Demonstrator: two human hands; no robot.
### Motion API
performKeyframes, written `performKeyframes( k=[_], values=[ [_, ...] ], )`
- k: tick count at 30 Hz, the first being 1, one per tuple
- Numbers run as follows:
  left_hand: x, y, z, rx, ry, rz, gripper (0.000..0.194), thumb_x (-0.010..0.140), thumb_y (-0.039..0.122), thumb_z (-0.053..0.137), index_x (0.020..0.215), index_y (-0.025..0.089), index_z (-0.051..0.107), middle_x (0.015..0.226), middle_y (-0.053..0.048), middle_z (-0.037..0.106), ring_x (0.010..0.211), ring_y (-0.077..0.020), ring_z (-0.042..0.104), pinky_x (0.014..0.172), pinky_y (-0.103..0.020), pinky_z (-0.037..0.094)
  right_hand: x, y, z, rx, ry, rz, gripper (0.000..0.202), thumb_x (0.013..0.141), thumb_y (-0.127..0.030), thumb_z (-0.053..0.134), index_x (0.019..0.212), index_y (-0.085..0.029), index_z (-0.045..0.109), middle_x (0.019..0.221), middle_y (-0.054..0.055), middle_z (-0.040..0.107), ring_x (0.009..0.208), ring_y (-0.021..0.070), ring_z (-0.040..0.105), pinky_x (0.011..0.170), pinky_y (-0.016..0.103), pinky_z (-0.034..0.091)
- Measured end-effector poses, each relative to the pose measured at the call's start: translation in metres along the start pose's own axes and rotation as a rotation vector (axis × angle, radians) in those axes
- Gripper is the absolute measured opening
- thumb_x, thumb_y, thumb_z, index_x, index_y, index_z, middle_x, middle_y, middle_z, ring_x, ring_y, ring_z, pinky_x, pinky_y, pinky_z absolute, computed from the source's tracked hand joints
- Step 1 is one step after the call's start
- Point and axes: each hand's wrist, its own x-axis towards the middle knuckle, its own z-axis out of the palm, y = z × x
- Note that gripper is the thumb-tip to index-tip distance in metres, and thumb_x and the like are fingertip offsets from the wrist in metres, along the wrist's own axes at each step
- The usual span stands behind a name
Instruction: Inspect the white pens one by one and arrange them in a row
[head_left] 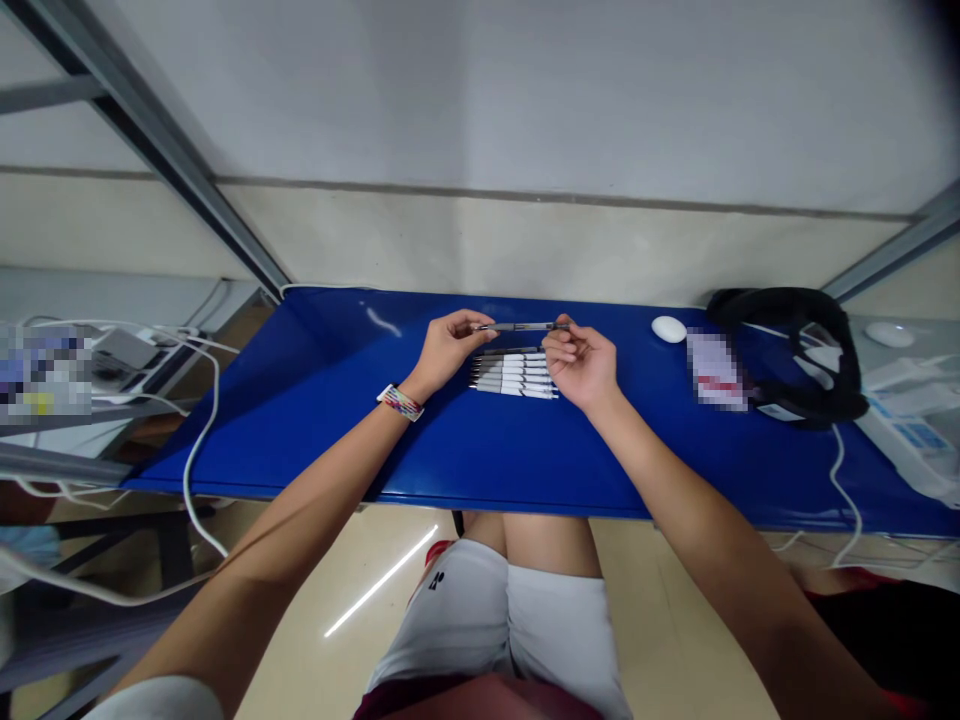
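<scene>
A slim pen (523, 327) with a clear barrel and a dark grip is held level between my two hands, above the blue tabletop. My left hand (448, 345) pinches its left end between thumb and fingers. At the pen's dark right end, my right hand (581, 358) is closed on it with the fingers curled. Just below lies a row of several white pens (514, 373) with grey grips, side by side with their tips toward the left. My right hand hides part of their right ends.
The blue table (300, 400) stands against a wall. To the right lie a white oval object (668, 329), a blurred-out packet (715, 368) and a black headset-like strap (847, 345). White cables (206, 450) hang over the left edge. Metal frame posts (225, 220) rise at both sides.
</scene>
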Motion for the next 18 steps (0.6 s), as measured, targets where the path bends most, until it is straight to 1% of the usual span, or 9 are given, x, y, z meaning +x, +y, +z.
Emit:
performKeyframes(
  k=[3, 5, 10, 14, 18],
  values=[
    [0.0019, -0.0032, -0.0017, -0.007, 0.023, -0.002, 0.033, 0.077, 0.037, 0.091, 0.099, 0.016, 0.078, 0.090, -0.007, 0.080, 0.082, -0.0182, 0.072, 0.078, -0.032, 0.055, -0.0020, -0.0018, 0.0041, 0.052, -0.005, 0.041, 0.024, 0.084, -0.026, 0.067, 0.108, -0.023, 0.072, 0.080, 0.002, 0.063, 0.068, 0.0148, 0.053, 0.060, 0.027, 0.053],
    [0.0027, -0.0049, -0.0027, -0.008, 0.034, 0.001, 0.033, 0.077, 0.037, 0.091, 0.098, 0.016, 0.078, 0.089, -0.006, 0.080, 0.081, -0.0174, 0.072, 0.078, -0.031, 0.054, -0.0023, -0.0023, 0.0059, 0.113, -0.004, 0.081, 0.025, 0.087, -0.027, 0.066, 0.111, -0.022, 0.071, 0.082, 0.002, 0.064, 0.067, 0.0144, 0.054, 0.057, 0.026, 0.053],
    [0.0008, -0.0019, -0.0023, -0.006, 0.019, -0.002, 0.031, 0.078, 0.036, 0.090, 0.099, 0.015, 0.078, 0.089, -0.006, 0.080, 0.082, -0.0173, 0.072, 0.079, -0.031, 0.054, -0.0010, 0.0008, 0.0076, 0.325, 0.042, 0.140, 0.018, 0.087, -0.011, 0.062, 0.100, -0.022, 0.066, 0.071, -0.001, 0.058, 0.059, 0.0108, 0.051, 0.051, 0.020, 0.049],
    [-0.0008, 0.0027, -0.0007, 0.011, 0.003, 0.002, 0.031, 0.078, 0.035, 0.091, 0.099, 0.015, 0.079, 0.088, -0.006, 0.079, 0.080, -0.0171, 0.071, 0.078, -0.031, 0.054, -0.0001, 0.0014, 0.0068, 0.335, 0.050, 0.125, 0.012, 0.087, -0.013, 0.063, 0.095, -0.021, 0.065, 0.071, 0.000, 0.058, 0.059, 0.0107, 0.052, 0.051, 0.020, 0.049],
    [-0.0008, 0.0035, 0.0002, 0.042, 0.010, 0.015, 0.029, 0.078, 0.033, 0.091, 0.098, 0.015, 0.080, 0.083, -0.005, 0.078, 0.073, -0.0146, 0.067, 0.071, -0.029, 0.051, 0.0006, -0.0002, 0.0050, 0.317, 0.052, 0.123, 0.013, 0.084, -0.010, 0.060, 0.091, -0.020, 0.065, 0.065, -0.003, 0.051, 0.053, 0.0092, 0.045, 0.046, 0.018, 0.042]
  ],
)
